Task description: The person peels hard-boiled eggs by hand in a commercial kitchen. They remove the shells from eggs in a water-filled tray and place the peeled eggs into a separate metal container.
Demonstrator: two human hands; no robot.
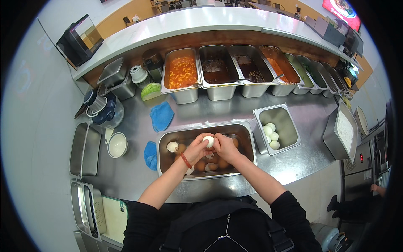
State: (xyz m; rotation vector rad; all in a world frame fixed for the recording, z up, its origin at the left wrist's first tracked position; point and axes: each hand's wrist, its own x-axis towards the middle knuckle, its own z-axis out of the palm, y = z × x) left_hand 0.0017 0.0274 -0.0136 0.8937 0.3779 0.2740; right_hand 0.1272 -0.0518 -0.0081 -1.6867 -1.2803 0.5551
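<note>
A white boiled egg point(208, 141) is held in the fingers of my left hand point(195, 148), which wears a red bracelet. My right hand point(225, 146) has its thumb and fingertips bent against the egg's right side. Both hands are above a long steel pan point(248, 151) with several brown-shelled eggs point(200, 165) in liquid. Pieces of eggshell point(172, 146) lie among them, white on the inside. To the right, a deep steel container point(288, 126) has several peeled white eggs point(274, 136) at its bottom.
Behind stands a row of steel pans with sauces, one of them an orange stew point(182, 72). Blue cloths point(161, 116), a white bowl point(117, 145) and a food chopper point(107, 110) are at left. A white-powder container point(344, 130) stands right. Another person's hand point(374, 187) shows at the far right.
</note>
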